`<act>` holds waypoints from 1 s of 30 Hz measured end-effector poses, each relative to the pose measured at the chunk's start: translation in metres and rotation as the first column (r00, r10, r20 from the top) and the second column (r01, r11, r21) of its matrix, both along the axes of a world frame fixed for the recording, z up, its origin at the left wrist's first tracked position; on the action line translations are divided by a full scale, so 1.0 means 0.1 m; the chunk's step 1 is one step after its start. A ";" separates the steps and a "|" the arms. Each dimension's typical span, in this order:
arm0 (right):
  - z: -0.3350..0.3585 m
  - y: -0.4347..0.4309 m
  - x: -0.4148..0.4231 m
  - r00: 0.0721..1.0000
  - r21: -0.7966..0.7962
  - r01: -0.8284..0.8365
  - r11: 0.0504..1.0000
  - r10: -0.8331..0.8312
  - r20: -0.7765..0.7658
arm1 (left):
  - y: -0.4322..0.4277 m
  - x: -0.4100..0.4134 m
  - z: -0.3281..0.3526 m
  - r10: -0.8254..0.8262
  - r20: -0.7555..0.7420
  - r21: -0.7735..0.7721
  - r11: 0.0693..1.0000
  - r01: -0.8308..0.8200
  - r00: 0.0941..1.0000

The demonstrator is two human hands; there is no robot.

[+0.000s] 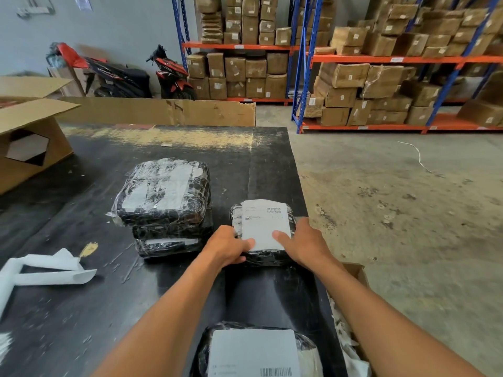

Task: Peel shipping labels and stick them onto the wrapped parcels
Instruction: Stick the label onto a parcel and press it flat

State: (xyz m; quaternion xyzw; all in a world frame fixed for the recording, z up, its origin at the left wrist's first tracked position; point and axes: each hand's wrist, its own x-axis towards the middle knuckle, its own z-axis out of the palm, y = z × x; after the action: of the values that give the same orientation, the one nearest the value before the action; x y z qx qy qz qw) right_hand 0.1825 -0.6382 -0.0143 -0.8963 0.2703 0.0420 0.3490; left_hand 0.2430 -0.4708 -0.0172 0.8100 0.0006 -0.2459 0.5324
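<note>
A small black wrapped parcel (268,258) lies near the right edge of the black table (239,159), with a white shipping label (265,223) on its top. My left hand (227,246) grips the parcel's near-left corner, thumb on the label. On the parcel's right side rests my right hand (304,244), its thumb pressing the label's lower edge. To the left stands a stack of black wrapped parcels (166,194) with clear tape on top. Another labelled parcel (253,349) sits at the bottom edge of the view.
Strips of white label backing (51,268) lie on the table's left side. An open cardboard box (27,137) stands at far left. A carton with scraps (353,322) sits by the table's right edge. Shelves of boxes (381,77) and parked scooters (171,74) stand beyond.
</note>
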 end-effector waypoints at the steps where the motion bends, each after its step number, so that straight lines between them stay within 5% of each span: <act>1: -0.01 0.00 0.01 1.000 -0.010 0.004 1.000 -0.004 0.005 | 0.00 0.00 0.00 -0.001 0.010 0.015 1.000 0.001 1.000; 7: -0.09 -0.09 0.02 0.997 0.071 0.042 0.997 -0.047 0.057 | 0.00 0.02 0.06 -0.086 -0.017 0.127 0.988 0.087 0.996; 10: -0.06 -0.13 0.06 0.997 -0.049 0.063 0.997 -0.061 0.046 | -0.05 0.03 0.22 -0.300 0.157 0.437 0.876 0.206 0.941; 13: -0.01 -0.12 0.11 0.988 -0.169 0.131 0.977 -0.115 0.103 | -0.17 0.02 0.30 -0.385 0.412 0.604 0.794 0.069 0.826; 15: -0.02 -0.09 0.14 0.988 -0.167 0.115 0.979 -0.096 0.118 | -0.20 0.09 0.15 -0.383 0.489 0.577 0.816 0.039 0.784; 18: -0.07 -0.05 0.19 0.993 -0.106 0.120 0.987 -0.117 0.029 | -0.16 0.14 -0.11 -0.329 0.377 0.490 0.864 0.115 0.866; 24: -0.18 0.07 0.38 0.968 -0.039 0.240 0.970 -0.242 -0.061 | -0.21 0.23 -0.25 -0.051 0.310 0.364 0.929 -0.069 0.949; 30: -0.26 0.09 0.47 0.953 0.010 0.301 0.953 -0.301 -0.030 | -0.30 0.25 -0.23 0.107 0.353 0.243 0.949 -0.202 0.929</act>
State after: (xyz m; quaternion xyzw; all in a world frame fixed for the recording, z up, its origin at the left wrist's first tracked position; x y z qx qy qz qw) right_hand 0.2291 -0.6294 -0.0400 -0.8414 0.4082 0.0028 0.3541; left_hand 0.2678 -0.5012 -0.0405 0.9033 0.0085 -0.0589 0.4248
